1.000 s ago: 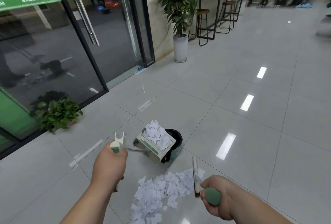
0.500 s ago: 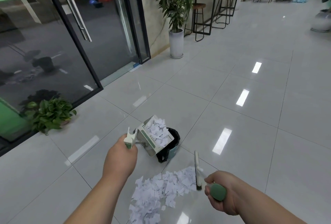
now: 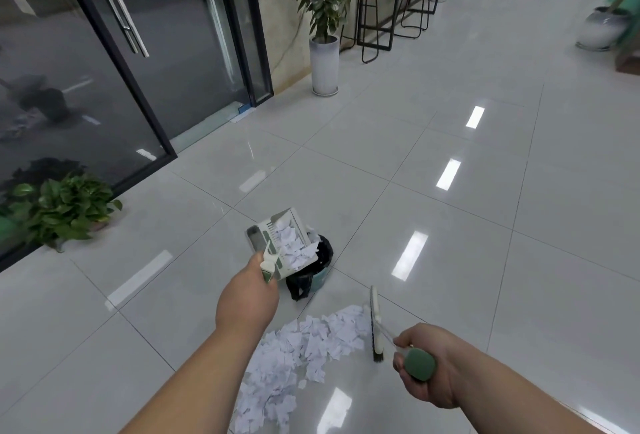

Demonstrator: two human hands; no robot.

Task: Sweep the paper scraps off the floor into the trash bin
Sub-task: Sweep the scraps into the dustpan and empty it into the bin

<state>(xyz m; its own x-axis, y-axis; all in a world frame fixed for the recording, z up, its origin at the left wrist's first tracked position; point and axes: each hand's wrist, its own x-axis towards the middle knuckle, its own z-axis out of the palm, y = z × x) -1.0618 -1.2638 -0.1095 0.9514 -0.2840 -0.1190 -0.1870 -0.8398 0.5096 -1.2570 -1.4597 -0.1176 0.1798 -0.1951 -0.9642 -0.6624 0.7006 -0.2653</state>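
While tipped over trash bin (image 3: pixel 321 277): dustpan (image 3: pixel 277 227), left hand (image 3: pixel 247 298) gripping handle.
Right hand (image 3: pixel 427 366) grips brush (image 3: pixel 376 319), paper scraps (image 3: pixel 304 341) beside it.

Ahead of you: dustpan (image 3: pixel 284 243) in your left hand (image 3: pixel 247 302), tipped over the left rim of the trash bin (image 3: pixel 317 270) — nearer you, paper scraps (image 3: pixel 301 357) heaped on the floor (image 3: pixel 450 260), with the brush (image 3: pixel 376 326) in your right hand (image 3: pixel 426 364) at their right edge.
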